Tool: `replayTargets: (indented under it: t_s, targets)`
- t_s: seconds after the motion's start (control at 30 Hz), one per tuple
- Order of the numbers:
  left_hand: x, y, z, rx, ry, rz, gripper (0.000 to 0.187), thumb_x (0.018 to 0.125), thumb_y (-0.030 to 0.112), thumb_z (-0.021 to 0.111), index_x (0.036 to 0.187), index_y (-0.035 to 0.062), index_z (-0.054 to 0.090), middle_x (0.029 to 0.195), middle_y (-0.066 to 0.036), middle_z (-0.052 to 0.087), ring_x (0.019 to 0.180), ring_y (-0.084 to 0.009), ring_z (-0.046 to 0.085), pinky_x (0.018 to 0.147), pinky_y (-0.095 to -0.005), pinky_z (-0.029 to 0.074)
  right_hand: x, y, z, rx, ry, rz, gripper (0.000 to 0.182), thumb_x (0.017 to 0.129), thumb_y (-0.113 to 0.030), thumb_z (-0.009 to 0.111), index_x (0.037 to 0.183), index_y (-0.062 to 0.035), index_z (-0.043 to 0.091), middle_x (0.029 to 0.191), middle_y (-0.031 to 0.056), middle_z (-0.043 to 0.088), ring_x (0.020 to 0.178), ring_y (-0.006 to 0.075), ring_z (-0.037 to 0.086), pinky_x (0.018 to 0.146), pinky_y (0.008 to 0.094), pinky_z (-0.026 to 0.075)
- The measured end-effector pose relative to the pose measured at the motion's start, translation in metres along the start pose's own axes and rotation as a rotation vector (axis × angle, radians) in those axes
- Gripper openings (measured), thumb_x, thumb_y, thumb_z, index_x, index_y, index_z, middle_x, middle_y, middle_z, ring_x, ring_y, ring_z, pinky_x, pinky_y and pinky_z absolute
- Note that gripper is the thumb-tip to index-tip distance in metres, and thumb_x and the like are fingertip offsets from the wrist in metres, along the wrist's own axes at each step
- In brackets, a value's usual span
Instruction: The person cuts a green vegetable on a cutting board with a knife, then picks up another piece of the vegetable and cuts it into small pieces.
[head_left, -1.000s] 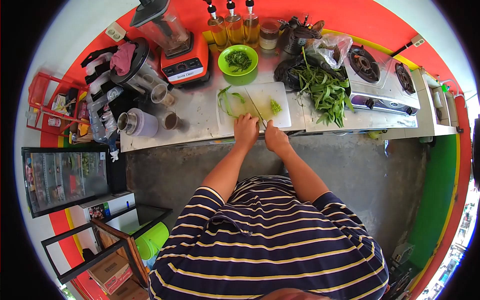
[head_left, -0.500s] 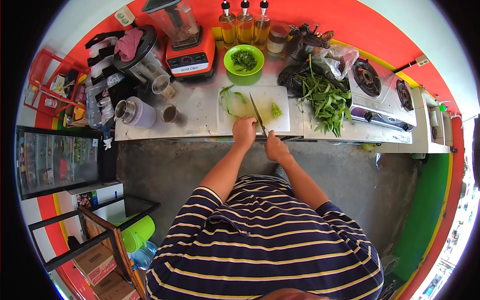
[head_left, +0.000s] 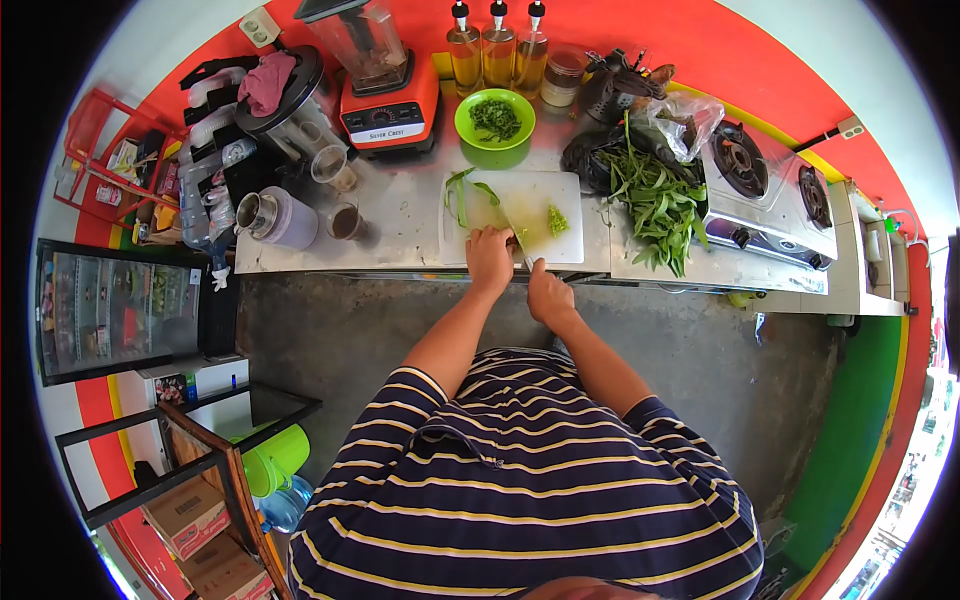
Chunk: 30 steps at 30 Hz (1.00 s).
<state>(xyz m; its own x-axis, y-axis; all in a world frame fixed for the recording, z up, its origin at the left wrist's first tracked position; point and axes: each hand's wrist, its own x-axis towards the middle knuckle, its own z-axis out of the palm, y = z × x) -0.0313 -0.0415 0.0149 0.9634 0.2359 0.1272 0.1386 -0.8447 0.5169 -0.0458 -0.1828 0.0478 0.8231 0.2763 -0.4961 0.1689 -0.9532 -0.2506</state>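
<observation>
Greens near left hand, its grasp unclear; right hand clenches knife; slippage could cut nearby fingers.

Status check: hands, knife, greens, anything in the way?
Right hand gripping knife. Left hand on board, hold hidden. Chopped greens right of blade. Left fingers close to blade; otherwise path looks clear.

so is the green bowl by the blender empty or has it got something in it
Not empty: the green bowl has chopped dark-green leaves visible inside it.
</observation>
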Motion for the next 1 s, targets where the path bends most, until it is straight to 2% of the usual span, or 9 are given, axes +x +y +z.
replayTargets:
  t_s: [0.17, 0.27, 0.33, 0.57, 0.63, 0.73, 0.87, 0.93, 1.0]
  targets:
    - [-0.008, 0.004, -0.007, 0.037, 0.116, -0.032, 0.026, 0.081, 0.018, 0.077, 0.106, 0.0144, 0.069, 0.103, -0.007, 0.063, 0.110, -0.0299, 0.054, 0.091, -0.0444, 0.042, 0.018, 0.005, -0.007, 0.045, 0.008, -0.028, 0.037, 0.092, -0.012, 0.056, 0.124, 0.0032, 0.044, 0.109, 0.0298, 0.070, 0.100, 0.0441, 0.070, 0.087, 0.0522, 0.056]
    - [-0.012, 0.001, -0.004, 0.034, 0.133, -0.005, 0.026, 0.082, 0.019, 0.076, 0.107, 0.0150, 0.068, 0.101, -0.007, 0.063, 0.107, -0.0303, 0.056, 0.090, -0.0447, 0.043, 0.009, 0.006, -0.002, 0.105, 0.002, -0.023, 0.033, 0.092, -0.011, 0.056, 0.120, 0.0022, 0.044, 0.108, 0.0303, 0.069, 0.102, 0.0448, 0.070, 0.088, 0.0528, 0.055]
    - [-0.014, -0.002, 0.004, -0.022, 0.116, -0.004, 0.023, 0.079, 0.015, 0.077, 0.101, 0.0116, 0.070, 0.094, -0.009, 0.064, 0.097, -0.0330, 0.059, 0.085, -0.0456, 0.046, 0.000, 0.005, 0.009, 0.174, 0.003, 0.030, 0.032, 0.094, -0.019, 0.058, 0.115, 0.0019, 0.045, 0.107, 0.0330, 0.068, 0.103, 0.0490, 0.067, 0.090, 0.0567, 0.052]
    - [-0.019, -0.006, 0.006, -0.067, 0.167, 0.130, 0.010, 0.084, 0.014, 0.069, 0.094, 0.0100, 0.070, 0.092, -0.008, 0.064, 0.090, -0.0322, 0.060, 0.078, -0.0449, 0.050, 0.012, 0.003, -0.004, 0.100, -0.004, -0.019, 0.034, 0.095, -0.019, 0.056, 0.118, 0.0022, 0.044, 0.108, 0.0327, 0.068, 0.103, 0.0489, 0.067, 0.089, 0.0575, 0.052]
    - [-0.021, -0.006, 0.005, -0.031, 0.112, 0.164, 0.009, 0.086, 0.014, 0.067, 0.093, 0.0093, 0.071, 0.093, -0.007, 0.064, 0.091, -0.0313, 0.061, 0.076, -0.0450, 0.052, -0.001, -0.001, -0.004, 0.125, -0.025, 0.024, 0.032, 0.093, -0.013, 0.056, 0.118, 0.0022, 0.044, 0.110, 0.0316, 0.068, 0.105, 0.0455, 0.068, 0.091, 0.0525, 0.054]
    - [-0.025, -0.007, 0.003, -0.036, 0.135, 0.214, 0.009, 0.086, 0.013, 0.067, 0.091, 0.0085, 0.071, 0.094, -0.007, 0.064, 0.092, -0.0309, 0.061, 0.076, -0.0439, 0.053, -0.007, -0.005, 0.008, 0.149, -0.002, 0.048, 0.030, 0.094, -0.011, 0.055, 0.118, 0.0025, 0.044, 0.111, 0.0314, 0.068, 0.105, 0.0457, 0.068, 0.091, 0.0521, 0.054]
    - [-0.031, -0.005, -0.004, -0.076, 0.135, 0.219, 0.008, 0.086, 0.013, 0.067, 0.089, 0.0076, 0.071, 0.095, -0.006, 0.065, 0.094, -0.0307, 0.061, 0.078, -0.0428, 0.053, 0.006, -0.001, 0.004, 0.141, 0.007, 0.030, 0.031, 0.094, -0.013, 0.054, 0.119, 0.0029, 0.044, 0.112, 0.0320, 0.067, 0.105, 0.0464, 0.068, 0.092, 0.0537, 0.053]
    - [-0.028, -0.005, -0.003, -0.098, 0.124, 0.130, 0.008, 0.086, 0.014, 0.067, 0.089, 0.0078, 0.072, 0.095, -0.005, 0.065, 0.094, -0.0301, 0.062, 0.079, -0.0422, 0.053, 0.011, 0.003, 0.001, 0.170, -0.018, -0.024, 0.034, 0.095, -0.018, 0.054, 0.119, 0.0040, 0.043, 0.108, 0.0345, 0.066, 0.103, 0.0511, 0.065, 0.091, 0.0582, 0.050]
    - [-0.027, -0.004, -0.002, -0.096, 0.119, 0.110, 0.008, 0.086, 0.014, 0.067, 0.090, 0.0083, 0.072, 0.095, -0.005, 0.066, 0.095, -0.0300, 0.062, 0.079, -0.0422, 0.053, 0.007, 0.004, 0.006, 0.187, -0.025, -0.018, 0.034, 0.095, -0.018, 0.053, 0.119, 0.0040, 0.043, 0.108, 0.0348, 0.066, 0.103, 0.0513, 0.065, 0.091, 0.0582, 0.050]
